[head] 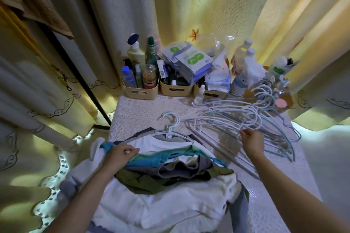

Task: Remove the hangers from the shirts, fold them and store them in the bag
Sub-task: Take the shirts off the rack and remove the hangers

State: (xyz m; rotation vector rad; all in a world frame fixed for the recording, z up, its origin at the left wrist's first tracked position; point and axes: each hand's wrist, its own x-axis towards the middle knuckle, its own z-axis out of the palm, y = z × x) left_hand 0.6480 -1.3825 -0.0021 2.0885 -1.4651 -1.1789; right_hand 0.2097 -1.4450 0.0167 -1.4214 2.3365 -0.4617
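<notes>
At centre, left grip (122, 154) clutches shirts (170, 170) — right grip (252, 141) pinches hangers (230, 114) alongside.

White hangers (233, 119), cream lace tablecloth (144, 111)

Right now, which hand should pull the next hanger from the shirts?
Probably the right hand: the left hand grips the shirts, steadying them, while the right pinches the loose hangers, where the white hanger would go.
</notes>
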